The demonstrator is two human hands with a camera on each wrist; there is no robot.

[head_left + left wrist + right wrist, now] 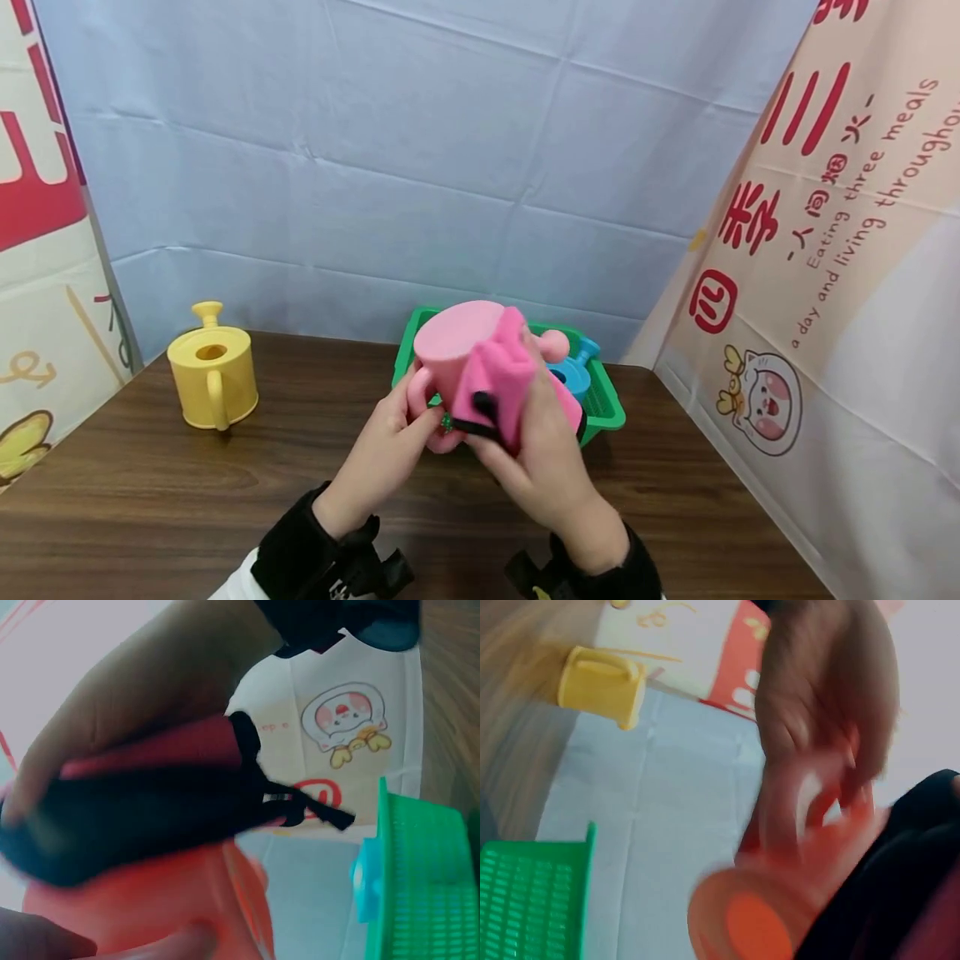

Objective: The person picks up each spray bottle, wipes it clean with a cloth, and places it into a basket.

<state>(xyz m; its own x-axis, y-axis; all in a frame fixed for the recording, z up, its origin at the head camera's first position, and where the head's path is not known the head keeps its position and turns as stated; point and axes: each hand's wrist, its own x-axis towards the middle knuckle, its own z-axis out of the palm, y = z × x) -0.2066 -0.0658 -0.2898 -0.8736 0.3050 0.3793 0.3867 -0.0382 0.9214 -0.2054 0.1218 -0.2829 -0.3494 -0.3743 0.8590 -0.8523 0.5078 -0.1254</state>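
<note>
Above the basket, a pink watering can (447, 354) is held tilted, its round sprinkler head (555, 345) toward the right. My left hand (378, 462) grips it by the looped handle. My right hand (551, 467) holds a pink cloth piece with black trim (497, 383) against the can's side. In the left wrist view the cloth's black underside (142, 810) faces the can, and a black cord (326, 810) hangs off one end. Part of the can is hidden behind the cloth and the right hand.
Behind the hands stands a green basket (609, 412) with a blue watering can (576, 377) in it. A yellow watering can (217, 387) stands upright at the left of the wooden table (150, 517). Hanging cloths (360, 167) close off the back and both sides.
</note>
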